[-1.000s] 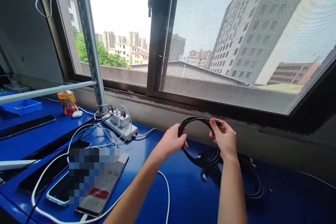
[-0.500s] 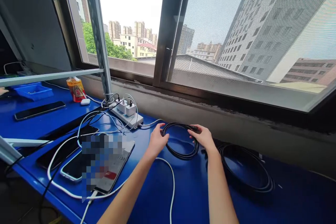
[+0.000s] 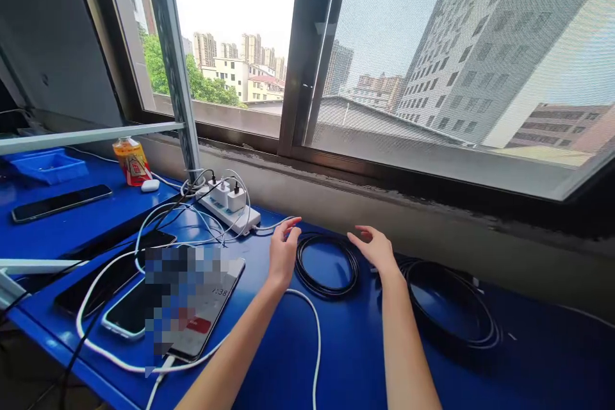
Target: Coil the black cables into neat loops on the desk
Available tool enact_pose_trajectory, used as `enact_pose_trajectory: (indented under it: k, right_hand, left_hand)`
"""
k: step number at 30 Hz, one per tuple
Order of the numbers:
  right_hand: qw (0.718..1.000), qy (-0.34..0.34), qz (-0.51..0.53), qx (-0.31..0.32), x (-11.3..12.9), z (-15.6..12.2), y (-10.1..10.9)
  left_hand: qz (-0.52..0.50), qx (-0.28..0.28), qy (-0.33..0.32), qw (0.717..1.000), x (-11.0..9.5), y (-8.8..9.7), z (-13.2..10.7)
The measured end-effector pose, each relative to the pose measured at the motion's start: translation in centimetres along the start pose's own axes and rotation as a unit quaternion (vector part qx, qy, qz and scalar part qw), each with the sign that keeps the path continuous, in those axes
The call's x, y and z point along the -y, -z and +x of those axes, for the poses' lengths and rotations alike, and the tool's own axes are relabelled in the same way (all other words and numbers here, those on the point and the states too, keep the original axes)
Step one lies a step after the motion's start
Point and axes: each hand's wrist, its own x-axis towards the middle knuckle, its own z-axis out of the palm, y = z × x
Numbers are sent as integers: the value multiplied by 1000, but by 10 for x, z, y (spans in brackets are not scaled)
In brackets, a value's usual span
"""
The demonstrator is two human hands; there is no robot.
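Observation:
A coiled black cable (image 3: pixel 328 293) lies in a round loop on the blue tabletop (image 3: pixel 355 359), close to the wall under the window. Just left of the coil is my left hand (image 3: pixel 284 251), its thumb and fingers apart and nothing in them. My right hand (image 3: pixel 373 247) hovers past the coil's right side, fingers spread and empty. A second, larger black cable coil (image 3: pixel 480 341) rests to the right of my right forearm, which hides part of its left edge.
At left, a white power strip (image 3: pixel 250 221) carries several plugged chargers. Several phones lie below it, including a large one (image 3: pixel 235 275) with its screen lit, among looped white cables (image 3: pixel 318 327). Farther back stand an orange drink bottle (image 3: pixel 133 163) and a blue tray (image 3: pixel 52 170). A metal post (image 3: pixel 185 109) rises beside the window.
Both hands have let go of the smaller cable coil and lifted off it. The coil now lies flat on the table. The view has shifted slightly.

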Motion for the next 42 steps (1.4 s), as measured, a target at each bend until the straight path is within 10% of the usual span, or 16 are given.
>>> enact_pose_trajectory:
  k: [14, 23, 42]
  right_hand:
    - [992, -49, 109, -44, 62, -42, 24]
    - [993, -77, 71, -58, 58, -44, 29]
    - [998, -27, -38, 32, 72, -51, 38]
  left_hand:
    - [-322, 163, 228, 904, -11, -5, -18]
    - [-303, 251, 213, 894, -12, -9, -32]
    - [-341, 237, 236, 879, -18, -8, -37]
